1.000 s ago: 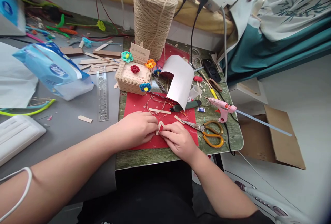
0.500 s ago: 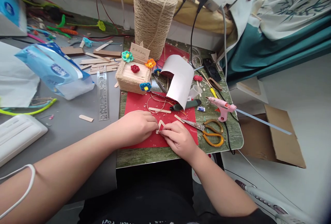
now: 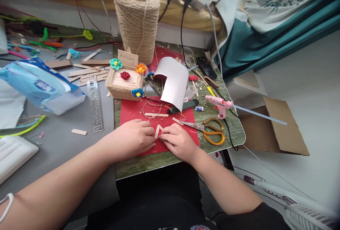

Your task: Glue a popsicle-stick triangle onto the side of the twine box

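Small pieces of wooden craft stick (image 3: 158, 129) form a pointed, V-like shape on the red sheet (image 3: 127, 111). My left hand (image 3: 135, 138) comes in from the left, its fingers curled together and the tips at the lower left end of the shape. From the right, my right hand (image 3: 178, 141) pinches the lower right part between thumb and fingers. Fingertips cover the bottom of the shape. Just beyond lie a loose craft stick (image 3: 156, 115) and a shorter stick piece (image 3: 177, 121), the latter by the tips of the orange-handled scissors (image 3: 214, 132).
Behind the hands stands a twine-wrapped box (image 3: 123, 90) with flowers, before a large twine spool (image 3: 136, 21). A curled white sheet (image 3: 175, 81) leans nearby. Right lies a pink glue gun (image 3: 219, 104) with its cord. A clear ruler (image 3: 95, 106) and tissue pack (image 3: 45, 88) are left.
The camera view has turned, shifting most of the scene leftward. My left fingertips have slid down to the lower end of the stick shape; my right hand keeps its pinch.
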### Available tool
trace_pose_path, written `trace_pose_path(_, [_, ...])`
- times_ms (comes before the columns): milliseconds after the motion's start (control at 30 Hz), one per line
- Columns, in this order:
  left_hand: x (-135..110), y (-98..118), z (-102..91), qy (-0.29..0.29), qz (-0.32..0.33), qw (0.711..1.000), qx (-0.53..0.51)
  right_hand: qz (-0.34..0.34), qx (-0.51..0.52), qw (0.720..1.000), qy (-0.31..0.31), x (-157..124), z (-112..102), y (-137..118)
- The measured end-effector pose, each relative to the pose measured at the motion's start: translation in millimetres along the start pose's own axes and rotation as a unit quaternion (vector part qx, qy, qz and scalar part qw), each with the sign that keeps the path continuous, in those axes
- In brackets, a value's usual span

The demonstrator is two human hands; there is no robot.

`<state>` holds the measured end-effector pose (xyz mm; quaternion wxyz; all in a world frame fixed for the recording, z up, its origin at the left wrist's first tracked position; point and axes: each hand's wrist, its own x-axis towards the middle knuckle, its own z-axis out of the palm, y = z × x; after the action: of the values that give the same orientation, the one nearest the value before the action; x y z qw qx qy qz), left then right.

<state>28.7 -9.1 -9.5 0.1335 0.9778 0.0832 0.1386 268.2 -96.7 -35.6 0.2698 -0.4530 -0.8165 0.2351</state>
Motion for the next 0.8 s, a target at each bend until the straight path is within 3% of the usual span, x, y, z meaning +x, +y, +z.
trace_pose_path(200, [0.1, -0.9, 2.5, -0.035, 0.001, 0.999, 0.023, 0.014, 0.028, 0.999, 0.014, 0.5, -2.5, -0.6])
trace_pose_path(467, [2.0, 0.7, 4.5, 0.003, -0.059, 0.997, -0.045, 0.099, 0.072, 0.982, 0.145, -4.4, -4.9, -2.1])
trace_pose_path(800, [2.1, 0.0, 1.3, 0.021, -0.163, 0.985, -0.050, 0.103, -0.028, 0.990, 0.096, -0.8, -0.5, -4.8])
